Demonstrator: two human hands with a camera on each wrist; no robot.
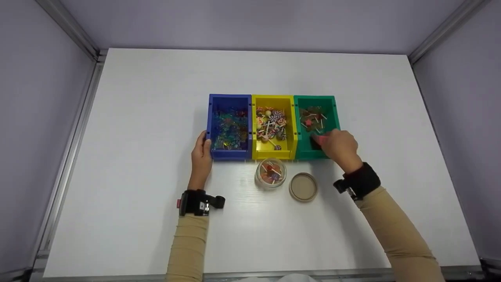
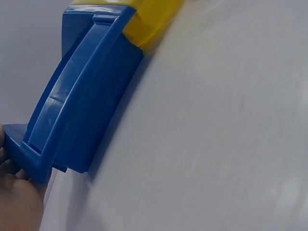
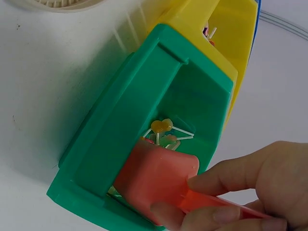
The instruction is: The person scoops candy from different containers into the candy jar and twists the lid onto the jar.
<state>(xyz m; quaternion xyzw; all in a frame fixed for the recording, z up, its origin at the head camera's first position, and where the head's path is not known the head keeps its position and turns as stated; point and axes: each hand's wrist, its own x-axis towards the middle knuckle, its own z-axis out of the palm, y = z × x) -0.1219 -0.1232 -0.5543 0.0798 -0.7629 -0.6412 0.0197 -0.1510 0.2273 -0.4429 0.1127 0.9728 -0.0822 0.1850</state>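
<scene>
My right hand grips the handle of a red plastic scoop, whose bowl dips into the green bin. Lollipops with heart-shaped heads lie beyond the scoop, and the bowl hides part of the bin floor. At the far side of the row, my left hand holds the left wall of the blue bin near its front corner. Only part of that hand shows in the left wrist view. The blue bin contains a heap of shiny, clear-wrapped pieces, too small to name.
Between those bins stands a yellow bin with striped lollipops. In front, an uncovered clear jar contains several lollipops. A round beige lid lies beside it on the white table. Pale walls enclose the table.
</scene>
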